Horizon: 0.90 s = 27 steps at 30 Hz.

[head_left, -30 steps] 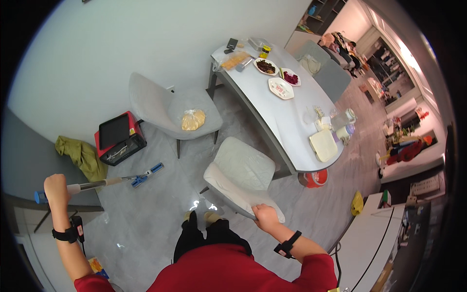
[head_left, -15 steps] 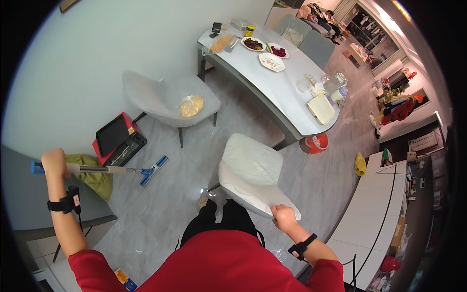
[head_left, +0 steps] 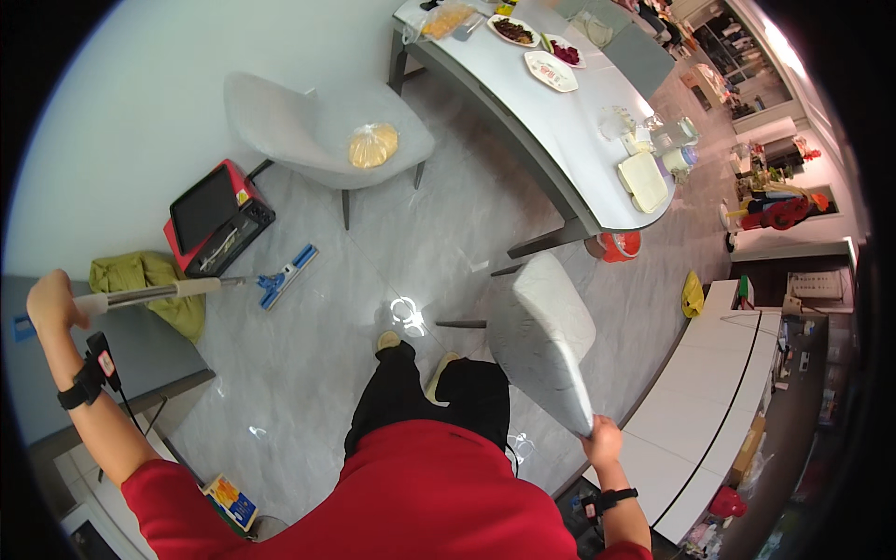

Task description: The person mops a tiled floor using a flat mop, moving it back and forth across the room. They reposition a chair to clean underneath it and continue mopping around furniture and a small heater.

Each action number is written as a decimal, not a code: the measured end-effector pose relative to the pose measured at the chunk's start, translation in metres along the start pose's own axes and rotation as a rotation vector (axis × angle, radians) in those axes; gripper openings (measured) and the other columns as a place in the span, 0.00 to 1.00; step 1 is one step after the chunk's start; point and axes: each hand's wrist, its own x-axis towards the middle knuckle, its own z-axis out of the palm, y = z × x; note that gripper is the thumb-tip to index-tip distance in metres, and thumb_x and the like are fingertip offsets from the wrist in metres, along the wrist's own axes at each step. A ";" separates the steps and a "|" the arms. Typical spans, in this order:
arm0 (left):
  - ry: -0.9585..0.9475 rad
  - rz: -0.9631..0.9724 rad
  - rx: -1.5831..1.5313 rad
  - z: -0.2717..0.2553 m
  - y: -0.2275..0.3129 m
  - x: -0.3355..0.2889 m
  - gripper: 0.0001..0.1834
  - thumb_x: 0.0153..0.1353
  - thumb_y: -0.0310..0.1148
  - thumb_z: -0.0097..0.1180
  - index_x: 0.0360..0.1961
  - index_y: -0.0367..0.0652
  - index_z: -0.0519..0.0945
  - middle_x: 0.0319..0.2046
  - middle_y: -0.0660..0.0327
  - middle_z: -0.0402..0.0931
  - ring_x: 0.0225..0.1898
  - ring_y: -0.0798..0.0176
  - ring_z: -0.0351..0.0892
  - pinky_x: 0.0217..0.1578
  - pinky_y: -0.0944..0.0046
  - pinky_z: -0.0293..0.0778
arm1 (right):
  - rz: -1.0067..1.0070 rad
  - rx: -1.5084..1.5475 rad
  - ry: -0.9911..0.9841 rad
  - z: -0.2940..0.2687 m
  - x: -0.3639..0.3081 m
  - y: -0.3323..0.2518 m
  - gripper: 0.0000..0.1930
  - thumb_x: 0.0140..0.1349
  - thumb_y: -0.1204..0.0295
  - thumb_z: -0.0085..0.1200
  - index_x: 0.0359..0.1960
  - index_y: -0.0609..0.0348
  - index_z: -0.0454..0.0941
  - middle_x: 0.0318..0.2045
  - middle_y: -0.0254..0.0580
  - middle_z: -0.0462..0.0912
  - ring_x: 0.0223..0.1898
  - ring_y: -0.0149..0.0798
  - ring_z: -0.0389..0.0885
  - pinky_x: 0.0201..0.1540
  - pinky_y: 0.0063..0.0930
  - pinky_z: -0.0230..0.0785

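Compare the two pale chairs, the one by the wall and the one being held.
The chair by the wall stands upright with a yellowish bag on its seat; the held chair is tilted, its seat bare, its back gripped by the right hand. Both are pale grey shell chairs.

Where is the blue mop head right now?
In the head view the blue mop head rests on the grey floor at left of centre, just right of the red box, its pole running to the left hand.

Bare grey floor lies open between my mop head and my feet. The red oven and green cloth crowd my left; the tilted white chair and table block my right.
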 end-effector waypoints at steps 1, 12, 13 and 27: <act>0.012 -0.001 -0.008 0.003 -0.001 0.000 0.32 0.08 0.31 0.75 0.24 0.44 0.72 0.26 0.56 0.75 0.33 0.50 0.76 0.33 0.57 0.71 | 0.028 -0.023 -0.033 0.002 -0.003 0.008 0.16 0.32 0.74 0.63 0.27 0.59 0.72 0.26 0.47 0.77 0.32 0.52 0.75 0.33 0.41 0.70; 0.063 0.019 -0.013 -0.018 0.016 -0.029 0.27 0.14 0.28 0.70 0.21 0.42 0.70 0.24 0.54 0.73 0.32 0.47 0.75 0.31 0.54 0.70 | 0.109 -0.136 -0.228 0.021 -0.016 0.030 0.18 0.34 0.68 0.64 0.28 0.57 0.73 0.27 0.44 0.76 0.32 0.50 0.75 0.34 0.41 0.69; 0.075 0.030 -0.019 -0.020 0.017 -0.032 0.26 0.14 0.28 0.70 0.21 0.42 0.70 0.24 0.54 0.74 0.32 0.47 0.75 0.31 0.54 0.70 | 0.086 -0.144 -0.215 0.022 -0.017 0.032 0.18 0.33 0.67 0.64 0.28 0.57 0.73 0.27 0.45 0.76 0.32 0.50 0.75 0.34 0.41 0.69; 0.209 0.087 -0.102 -0.012 0.014 -0.046 0.21 0.19 0.25 0.64 0.19 0.42 0.66 0.22 0.55 0.69 0.29 0.46 0.70 0.28 0.52 0.65 | 0.023 -0.242 -0.889 0.111 -0.063 0.031 0.15 0.56 0.66 0.44 0.44 0.53 0.71 0.39 0.43 0.76 0.42 0.47 0.75 0.42 0.41 0.71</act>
